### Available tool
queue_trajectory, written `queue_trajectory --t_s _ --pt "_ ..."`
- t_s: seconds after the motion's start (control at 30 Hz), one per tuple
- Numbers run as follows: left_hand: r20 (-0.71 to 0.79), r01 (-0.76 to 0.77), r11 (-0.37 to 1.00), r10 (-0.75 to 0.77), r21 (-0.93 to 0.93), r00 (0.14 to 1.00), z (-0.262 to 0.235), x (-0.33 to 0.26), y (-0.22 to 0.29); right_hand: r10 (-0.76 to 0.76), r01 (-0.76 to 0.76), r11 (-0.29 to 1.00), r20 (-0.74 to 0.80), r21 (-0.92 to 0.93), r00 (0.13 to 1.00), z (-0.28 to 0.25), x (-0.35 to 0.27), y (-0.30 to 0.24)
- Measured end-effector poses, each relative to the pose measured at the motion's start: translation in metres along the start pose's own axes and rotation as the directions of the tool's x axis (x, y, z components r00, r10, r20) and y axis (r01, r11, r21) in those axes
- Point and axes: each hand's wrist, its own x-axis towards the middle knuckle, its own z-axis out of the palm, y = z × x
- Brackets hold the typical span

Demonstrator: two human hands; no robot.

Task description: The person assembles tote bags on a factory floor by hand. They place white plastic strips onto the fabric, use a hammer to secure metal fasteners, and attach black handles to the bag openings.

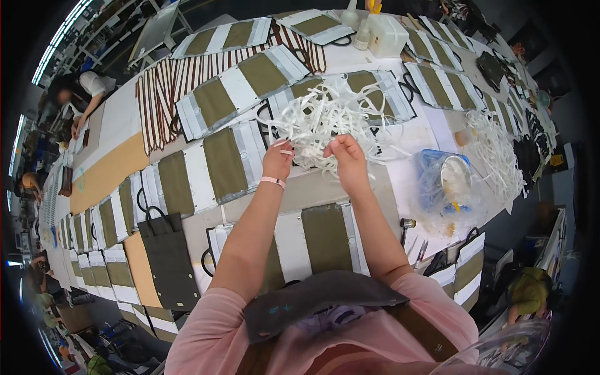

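Both my hands are at the near edge of a loose heap of thin white strips (322, 115), lying across olive-and-white striped panels. My left hand (278, 160) has curled fingers with a strip between them. My right hand (347, 157) is closed with thumb and forefinger pinched together on the strips at the heap's right side. Under my forearms lies another olive-and-white panel (326, 240). To the left of the heap is a striped panel with an olive block (225, 164).
On the right are a blue tub with plastic film (431, 178), a brush or tool (422, 250) and a second heap of white strips (497, 156). A dark bag (167, 262) lies at left. Far back stands a white container (384, 35). Another person (94, 84) works at far left.
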Motion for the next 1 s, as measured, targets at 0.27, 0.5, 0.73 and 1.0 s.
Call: queue_trajectory --t_s 0.27,0.5,0.73,1.0 --pt "0.184 -0.012 0.996 -0.004 0.085 0.983 0.032 -0.073 -0.029 0.097 -0.122 0.945 -0.099 -0.303 0.990 -0.023 -0.017 0.001" --pt "0.790 -0.767 -0.220 0.302 0.602 0.534 0.030 -0.029 -0.033 0.103 -0.087 0.875 0.008 -0.476 0.995 -0.003 -0.038 -0.012" --pt "0.563 -0.534 -0.474 -0.094 0.700 0.821 0.028 0.003 -0.043 -0.091 0.087 0.996 0.154 0.038 0.984 -0.037 -0.069 -0.117" --pt "0.519 -0.474 -0.489 -0.049 0.733 0.853 0.056 -0.031 -0.035 -0.805 0.804 0.497 -0.174 0.328 0.568 -0.123 -0.126 -0.272"
